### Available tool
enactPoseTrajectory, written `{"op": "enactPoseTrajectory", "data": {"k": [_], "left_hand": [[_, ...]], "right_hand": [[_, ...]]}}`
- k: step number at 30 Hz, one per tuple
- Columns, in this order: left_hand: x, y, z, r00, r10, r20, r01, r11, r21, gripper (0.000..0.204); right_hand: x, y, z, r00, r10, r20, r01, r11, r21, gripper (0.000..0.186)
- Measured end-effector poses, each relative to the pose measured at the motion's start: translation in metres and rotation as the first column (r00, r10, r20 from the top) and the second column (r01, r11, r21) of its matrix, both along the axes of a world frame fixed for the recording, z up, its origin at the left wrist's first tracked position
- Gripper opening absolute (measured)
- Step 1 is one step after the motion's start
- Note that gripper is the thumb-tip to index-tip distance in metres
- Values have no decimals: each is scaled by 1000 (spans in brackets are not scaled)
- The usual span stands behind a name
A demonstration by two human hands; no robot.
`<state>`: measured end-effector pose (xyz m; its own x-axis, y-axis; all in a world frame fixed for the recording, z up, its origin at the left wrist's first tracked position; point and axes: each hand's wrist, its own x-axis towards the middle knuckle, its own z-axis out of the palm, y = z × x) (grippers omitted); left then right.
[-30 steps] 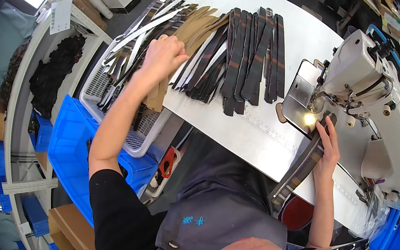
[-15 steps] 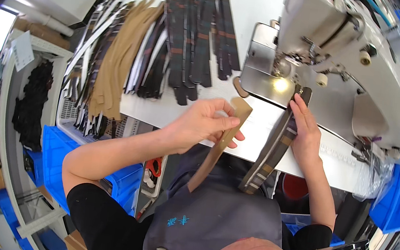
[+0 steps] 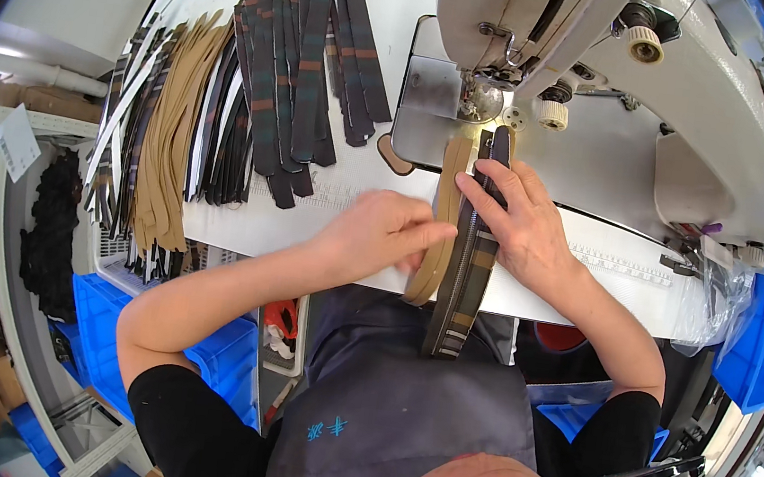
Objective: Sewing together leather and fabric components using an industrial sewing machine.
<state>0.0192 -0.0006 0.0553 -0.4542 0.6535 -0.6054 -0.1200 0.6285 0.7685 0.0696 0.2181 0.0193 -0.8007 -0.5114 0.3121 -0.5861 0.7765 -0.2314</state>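
My left hand (image 3: 387,234) has its fingers closed on a narrow tan strip (image 3: 454,176), held upright beside a dark plaid strip with a zipper (image 3: 453,328). My right hand (image 3: 527,223) presses and grips the zipper strip, its index and middle fingers over the strip. Both strips lie across the table's front part, their upper ends on the metal plate (image 3: 604,142) of the white sewing machine (image 3: 729,133), just below the lit needle area. The zipper strip's lower end hangs over the table edge toward the grey apron (image 3: 409,404). Some left fingertips are hidden.
Dark plaid strips (image 3: 312,68) lie on the white table (image 3: 240,232). A bundle of tan, white and dark strips (image 3: 182,119) drapes over a white basket (image 3: 117,258) at left. Blue bins (image 3: 230,353) (image 3: 756,337) flank the table. A plastic bag (image 3: 707,307) sits at right.
My left hand has come from the bundle with a tan strip and moved it beside the zipper strip. My right hand has shifted slightly. The view has turned toward the machine.
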Motion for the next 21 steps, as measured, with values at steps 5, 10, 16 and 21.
{"op": "enactPoseTrajectory", "data": {"k": [5, 10, 16, 21], "left_hand": [[-8, -1, -34, 267, -12, -964, 264, 962, 61, 51], [1, 6, -51, 49, -138, -989, 142, 981, -129, 64], [-36, 17, -49, 65, -165, -984, 62, 985, -161, 56], [-46, 23, -51, 148, -43, -988, 98, 995, -29, 50]], "right_hand": [[0, -4, 0, 999, -25, 24, 26, 999, -35, 58], [1, 4, -12, 994, -100, -36, 95, 988, -124, 55], [-9, 16, -11, 969, -201, -144, 192, 979, -71, 48], [-12, 21, -8, 952, -235, -194, 235, 972, -20, 45]]}}
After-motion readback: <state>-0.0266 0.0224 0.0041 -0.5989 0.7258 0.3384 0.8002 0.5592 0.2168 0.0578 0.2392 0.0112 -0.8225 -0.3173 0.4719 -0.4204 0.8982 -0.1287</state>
